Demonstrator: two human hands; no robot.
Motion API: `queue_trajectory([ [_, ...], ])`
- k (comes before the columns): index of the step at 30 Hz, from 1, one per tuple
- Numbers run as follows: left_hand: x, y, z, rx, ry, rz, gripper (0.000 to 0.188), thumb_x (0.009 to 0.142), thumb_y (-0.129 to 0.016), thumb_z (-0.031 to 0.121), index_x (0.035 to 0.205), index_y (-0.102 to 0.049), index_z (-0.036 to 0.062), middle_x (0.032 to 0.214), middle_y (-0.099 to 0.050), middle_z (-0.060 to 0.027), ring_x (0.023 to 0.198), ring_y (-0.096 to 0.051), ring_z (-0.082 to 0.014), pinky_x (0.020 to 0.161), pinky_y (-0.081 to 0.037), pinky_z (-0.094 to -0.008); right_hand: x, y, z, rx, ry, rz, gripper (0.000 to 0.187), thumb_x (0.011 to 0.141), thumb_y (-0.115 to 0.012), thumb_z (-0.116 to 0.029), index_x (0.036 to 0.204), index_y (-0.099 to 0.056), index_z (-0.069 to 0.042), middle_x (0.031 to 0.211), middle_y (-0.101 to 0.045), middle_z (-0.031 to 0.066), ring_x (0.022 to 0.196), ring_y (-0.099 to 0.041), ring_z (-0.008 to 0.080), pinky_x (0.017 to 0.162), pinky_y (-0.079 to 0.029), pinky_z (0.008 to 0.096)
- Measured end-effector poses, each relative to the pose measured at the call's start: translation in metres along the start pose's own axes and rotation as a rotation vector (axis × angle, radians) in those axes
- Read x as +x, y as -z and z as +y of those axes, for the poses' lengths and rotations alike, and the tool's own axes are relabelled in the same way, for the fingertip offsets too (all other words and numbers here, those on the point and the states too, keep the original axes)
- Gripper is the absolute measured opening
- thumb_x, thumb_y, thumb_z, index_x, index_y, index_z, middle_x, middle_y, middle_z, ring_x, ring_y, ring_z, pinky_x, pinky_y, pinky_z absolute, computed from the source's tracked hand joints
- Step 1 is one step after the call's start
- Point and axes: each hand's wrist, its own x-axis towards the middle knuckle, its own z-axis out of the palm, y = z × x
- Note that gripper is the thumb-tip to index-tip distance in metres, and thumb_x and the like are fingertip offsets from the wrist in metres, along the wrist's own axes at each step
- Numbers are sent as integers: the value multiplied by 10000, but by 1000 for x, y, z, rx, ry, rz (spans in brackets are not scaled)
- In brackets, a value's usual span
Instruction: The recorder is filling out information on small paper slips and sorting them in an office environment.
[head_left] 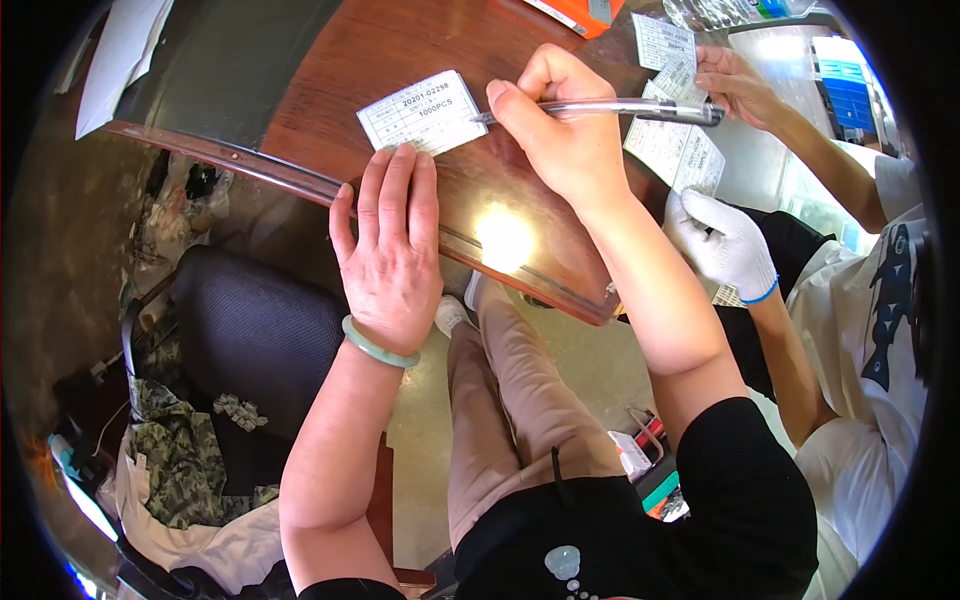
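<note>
A small stack of white printed labels (405, 112) lies on the brown wooden table (340, 65). My left hand (392, 215) rests flat at the table's edge, fingers stretched out, their tips touching the labels' near edge. A pale green bangle circles that wrist. In my right hand (565, 130) a pen (640, 108) with a clear barrel and dark end is gripped between thumb and fingers. Its tip points left, at the right side of the labels.
At the right a co-worker's bare hand (740, 85) and white-gloved hand (722, 240) hold more printed labels (665, 45). An orange box (575, 12) sits at the far edge. A dark mat (235, 65) with white papers (118, 65) covers the table's left. A black chair (250, 340) stands left of me.
</note>
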Motion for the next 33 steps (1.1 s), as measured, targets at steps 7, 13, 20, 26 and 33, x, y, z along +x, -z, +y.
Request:
queue_trajectory([
  [7,1,-1,3,-96,3,12,689,703,-571,-60,1371,-430,29,1402,-436,-96,1330,-405,-273,1091,-292,-478,-14,3,10,119,-14,-24,300,843,-702,-79,683,-450,-49,555,-501,-22,539,-400,22,468,-315,239],
  [13,-2,-3,3,-110,2,21,693,694,-562,-72,1368,-430,20,1403,-432,-108,1334,-399,-284,1097,-282,-488,-15,-1,10,83,45,-112,319,858,-716,-102,697,-446,-47,554,-506,-19,531,-406,22,455,-321,240],
  [20,0,-3,3,-108,8,23,697,689,-560,-76,1367,-431,20,1402,-432,-105,1331,-402,-284,1095,-285,-491,-12,-2,12,-25,90,-106,317,856,-713,-104,696,-446,-49,540,-490,-3,511,-402,30,447,-319,245],
  [26,-1,-5,2,-119,13,41,687,704,-556,-72,1372,-432,31,1402,-436,-104,1332,-404,-280,1093,-286,-496,-10,0,2,115,-7,-49,303,841,-709,-63,688,-448,-53,599,-489,-27,575,-410,24,491,-337,232],
  [33,-4,-8,2,-140,23,47,652,734,-544,-53,1370,-438,38,1401,-454,-94,1329,-416,-277,1096,-282,-501,-16,-28,8,102,79,-112,282,831,-704,-60,704,-453,-46,580,-475,-8,554,-420,39,483,-345,243],
])
